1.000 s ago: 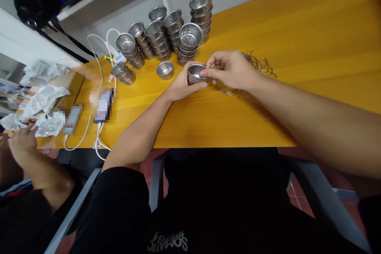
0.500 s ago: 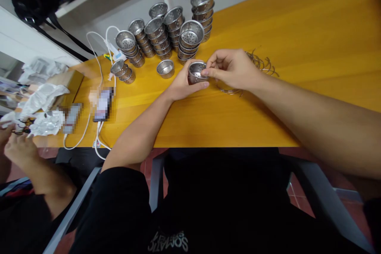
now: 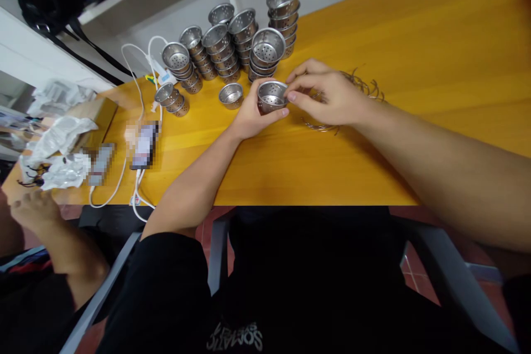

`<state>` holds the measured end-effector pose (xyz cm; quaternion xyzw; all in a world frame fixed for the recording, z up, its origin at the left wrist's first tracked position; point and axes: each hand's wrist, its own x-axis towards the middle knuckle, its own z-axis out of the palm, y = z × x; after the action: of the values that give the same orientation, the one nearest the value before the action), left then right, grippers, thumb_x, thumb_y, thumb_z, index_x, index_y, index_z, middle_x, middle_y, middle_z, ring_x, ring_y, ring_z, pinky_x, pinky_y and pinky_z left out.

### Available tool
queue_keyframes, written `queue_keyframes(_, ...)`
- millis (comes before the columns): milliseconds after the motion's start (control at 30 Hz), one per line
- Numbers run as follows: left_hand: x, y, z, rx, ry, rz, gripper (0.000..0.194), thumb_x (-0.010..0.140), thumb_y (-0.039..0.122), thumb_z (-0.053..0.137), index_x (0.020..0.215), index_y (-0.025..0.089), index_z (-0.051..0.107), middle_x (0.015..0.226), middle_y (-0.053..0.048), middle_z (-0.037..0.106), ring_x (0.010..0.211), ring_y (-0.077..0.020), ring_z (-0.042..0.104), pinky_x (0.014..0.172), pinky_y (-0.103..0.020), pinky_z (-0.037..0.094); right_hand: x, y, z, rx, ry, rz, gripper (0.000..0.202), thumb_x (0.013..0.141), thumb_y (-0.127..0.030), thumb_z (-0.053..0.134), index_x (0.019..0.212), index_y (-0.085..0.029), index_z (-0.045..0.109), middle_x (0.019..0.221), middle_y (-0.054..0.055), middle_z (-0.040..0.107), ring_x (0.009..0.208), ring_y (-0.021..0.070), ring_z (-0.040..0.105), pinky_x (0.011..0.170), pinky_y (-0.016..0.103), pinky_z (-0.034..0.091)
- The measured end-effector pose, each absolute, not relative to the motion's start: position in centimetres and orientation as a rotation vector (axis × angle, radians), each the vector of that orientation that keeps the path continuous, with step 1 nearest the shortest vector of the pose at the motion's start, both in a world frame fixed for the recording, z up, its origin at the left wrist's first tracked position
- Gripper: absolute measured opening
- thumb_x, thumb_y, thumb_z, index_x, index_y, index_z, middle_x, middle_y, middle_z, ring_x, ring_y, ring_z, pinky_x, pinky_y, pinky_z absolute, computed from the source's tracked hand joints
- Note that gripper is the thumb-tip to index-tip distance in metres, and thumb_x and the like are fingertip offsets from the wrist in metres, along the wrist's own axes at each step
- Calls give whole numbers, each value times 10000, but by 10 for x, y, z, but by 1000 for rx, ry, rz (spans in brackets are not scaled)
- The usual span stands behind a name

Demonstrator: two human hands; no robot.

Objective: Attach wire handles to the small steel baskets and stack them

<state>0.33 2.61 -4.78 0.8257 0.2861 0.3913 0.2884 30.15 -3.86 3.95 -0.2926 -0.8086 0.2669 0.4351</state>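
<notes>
My left hand (image 3: 249, 113) grips a small perforated steel cup (image 3: 271, 96) from below, holding it tilted just above the yellow table (image 3: 415, 55). My right hand (image 3: 327, 97) touches the cup's right rim with its fingertips; whether they pinch anything is hidden. Under and behind my right hand lies a heap of thin wire pieces (image 3: 365, 87). A single steel cup (image 3: 231, 94) stands on the table left of my hands.
Several stacks of the same perforated cups (image 3: 244, 38) stand at the back, with two more lying on their sides (image 3: 171, 99). White cables, a phone (image 3: 143, 146) and crumpled plastic (image 3: 58, 138) lie at the left. Another person's hand (image 3: 31, 207) is at the far left.
The cup has tipped and shifted slightly up and left in my left hand. My right fingers have loosened and spread at its rim. The other person's hand dropped lower.
</notes>
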Motion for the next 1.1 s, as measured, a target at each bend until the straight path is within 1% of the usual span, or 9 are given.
queue_keyframes(167,8,20,-44,2184,704,1069,1159,1033,913,946,1891,291,475,1745,-196,684,1636,-418,755,1438,-667,636,303,-39,37,-697,-2059,648,394,1195,-749,858,1249,-371,953,1492,134,875,1332,452,842,1239,690,687)
queue_keyframes(267,11,15,-37,2131,748,1088,1147,1002,928,965,1839,288,512,1711,-189,700,1601,-410,774,1433,-681,638,305,-40,38,-732,-2056,645,321,1169,-593,889,1377,-348,893,1432,140,902,1221,433,871,1177,677,698)
queue_keyframes(333,12,12,-32,2094,788,1104,1139,969,923,1002,1791,276,550,1680,-185,721,1577,-410,785,1439,-693,631,307,-39,39,-725,-2080,623,277,1146,-516,885,1360,-339,872,1397,135,913,1208,431,874,1166,674,693)
queue_keyframes(433,10,12,-31,2095,804,1114,1140,931,909,1045,1748,264,580,1657,-176,731,1580,-417,785,1457,-702,615,307,-37,40,-661,-2114,579,237,1110,-509,893,1289,-353,900,1450,117,908,1294,445,860,1210,692,684)
queue_keyframes(533,7,17,-36,2158,784,1088,1142,966,904,1015,1782,261,542,1665,-176,719,1608,-425,773,1455,-705,612,308,-38,41,-654,-2115,617,239,1121,-526,894,1312,-391,940,1501,108,903,1356,460,847,1244,729,682)
queue_keyframes(700,1,24,-47,2239,727,1032,1147,1031,961,918,1828,276,460,1666,-173,700,1597,-407,762,1436,-668,607,310,-40,41,-723,-2151,645,211,1164,-537,872,1324,-463,988,1534,55,914,1309,446,853,1264,762,684)
queue_keyframes(767,-1,25,-49,2256,731,1005,1158,1026,972,922,1826,284,446,1668,-164,696,1598,-402,758,1449,-658,592,309,-39,38,-741,-2171,620,217,1171,-507,864,1328,-444,1000,1535,48,924,1307,433,867,1255,728,703)
queue_keyframes(900,-3,28,-52,2307,725,1035,1126,1072,937,892,1852,293,399,1715,-173,657,1665,-418,714,1507,-689,543,304,-37,34,-756,-2211,506,304,1173,-342,774,1361,-337,1013,1589,97,918,1359,442,903,1254,707,728)
queue_keyframes(1100,7,33,-50,2293,726,1172,1084,1077,947,866,1832,325,399,1735,-182,615,1662,-421,699,1523,-737,536,295,-46,40,-854,-2164,361,395,1194,-245,689,1452,-335,974,1650,86,910,1518,449,873,1350,719,702)
